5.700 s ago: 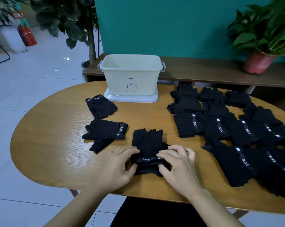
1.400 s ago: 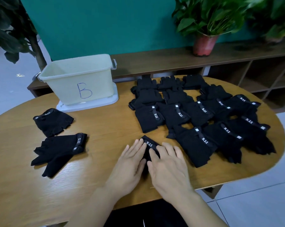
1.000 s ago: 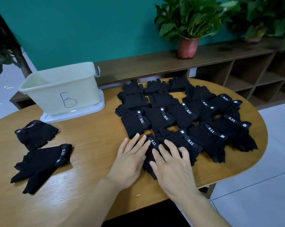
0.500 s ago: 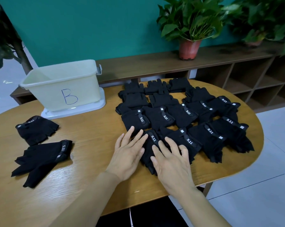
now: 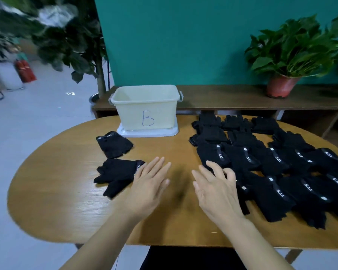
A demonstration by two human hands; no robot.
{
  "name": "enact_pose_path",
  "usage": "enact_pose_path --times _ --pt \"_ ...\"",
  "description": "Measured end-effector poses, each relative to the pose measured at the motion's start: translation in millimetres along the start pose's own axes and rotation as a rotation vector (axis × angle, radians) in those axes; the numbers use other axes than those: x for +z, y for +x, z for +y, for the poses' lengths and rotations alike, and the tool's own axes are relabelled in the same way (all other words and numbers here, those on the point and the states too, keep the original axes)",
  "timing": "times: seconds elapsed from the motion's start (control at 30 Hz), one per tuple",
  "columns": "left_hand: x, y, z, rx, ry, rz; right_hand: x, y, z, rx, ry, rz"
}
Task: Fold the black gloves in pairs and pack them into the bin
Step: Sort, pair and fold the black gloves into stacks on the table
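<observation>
Both hands hover over the wooden table (image 5: pixel 57 191), fingers spread and holding nothing. My left hand (image 5: pixel 148 184) is beside a loose pair of black gloves (image 5: pixel 117 173) at the left, its fingers next to the cuff. A single black glove (image 5: pixel 113 144) lies behind that pair. My right hand (image 5: pixel 216 188) rests at the left edge of the rows of folded black gloves (image 5: pixel 271 162), which cover the table's right half. The cream bin (image 5: pixel 146 108) marked "B" stands at the back on a white lid; I see nothing inside it.
A low wooden shelf (image 5: pixel 232 98) runs behind the table along a teal wall. A potted plant (image 5: pixel 288 61) stands on it at the right. A tall leafy plant (image 5: pixel 70 41) and a red extinguisher (image 5: pixel 25 71) stand on the floor at the left.
Both hands lifted off the folded pair, which now lies at the gloves' left edge. The left hand moved left toward the loose gloves. The view swung back left.
</observation>
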State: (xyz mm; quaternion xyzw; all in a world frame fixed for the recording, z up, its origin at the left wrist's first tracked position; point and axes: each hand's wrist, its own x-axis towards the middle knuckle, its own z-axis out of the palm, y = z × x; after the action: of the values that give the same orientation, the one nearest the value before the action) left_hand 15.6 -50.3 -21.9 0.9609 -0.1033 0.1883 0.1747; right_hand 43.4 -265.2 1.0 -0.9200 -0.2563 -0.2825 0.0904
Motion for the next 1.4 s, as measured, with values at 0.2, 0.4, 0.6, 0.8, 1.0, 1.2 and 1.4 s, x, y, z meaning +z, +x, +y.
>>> enact_pose_path --times 0.2,0.4,0.6,0.8,1.0,1.2,1.4 --pt "-33 -39 -80 -0.237 0.074 0.085 26 36 -53 -0.076 0.104 -0.147" --pt "-41 -37 -125 -0.307 0.100 0.065 51 87 -94 -0.076 0.190 -0.377" --pt "-33 -1 -139 -0.195 0.183 0.034 89 127 -114 -0.023 0.164 -0.472" --pt "-25 18 -153 -0.163 0.177 -0.009 110 139 -121 0.017 0.159 -0.586" --pt "-39 32 -143 -0.140 0.079 -0.045 84 147 -121 -0.031 0.372 -0.466" --pt "-84 53 -114 -0.205 -0.062 0.050 47 158 -102 0.116 0.680 -0.386" --pt "-130 58 -65 -0.365 -0.733 -0.020 21 164 -63 0.247 0.955 -0.573"
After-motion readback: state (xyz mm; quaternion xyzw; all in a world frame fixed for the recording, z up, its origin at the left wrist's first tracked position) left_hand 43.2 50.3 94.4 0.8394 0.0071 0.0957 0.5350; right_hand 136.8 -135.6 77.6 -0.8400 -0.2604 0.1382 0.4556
